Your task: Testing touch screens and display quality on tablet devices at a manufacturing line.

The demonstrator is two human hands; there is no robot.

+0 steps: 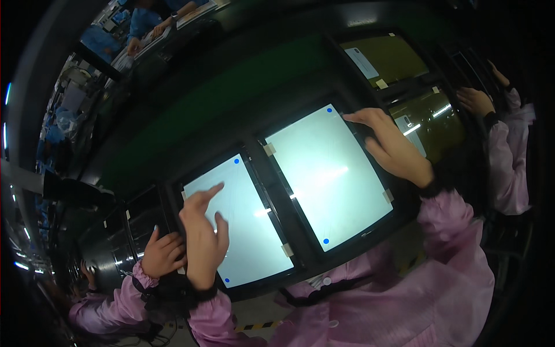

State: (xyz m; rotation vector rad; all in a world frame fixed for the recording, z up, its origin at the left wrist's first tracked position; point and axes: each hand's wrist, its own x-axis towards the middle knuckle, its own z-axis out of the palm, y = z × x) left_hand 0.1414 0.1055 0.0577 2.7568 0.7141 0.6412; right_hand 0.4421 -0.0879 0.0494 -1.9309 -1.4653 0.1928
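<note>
Two lit flat panels are seen in the middle of the frame: the left panel point(254, 237) at centre-left, the right panel point(326, 185) at centre, each set in a dark surround. Over the left edge of the left panel the left hand point(199, 237) is held, index finger extended and thumb parted from it, nothing pinched. At the upper right corner of the right panel the right hand point(393, 144) is held, index finger outstretched, thumb apart, nothing gripped; whether either fingertip touches cannot quite be told in this dim view. The panels would probably be found stiff, smooth, rather slippery and fragile, their weight hard to judge; they are best held by opposite edges, with the bright faces left unpressed.
</note>
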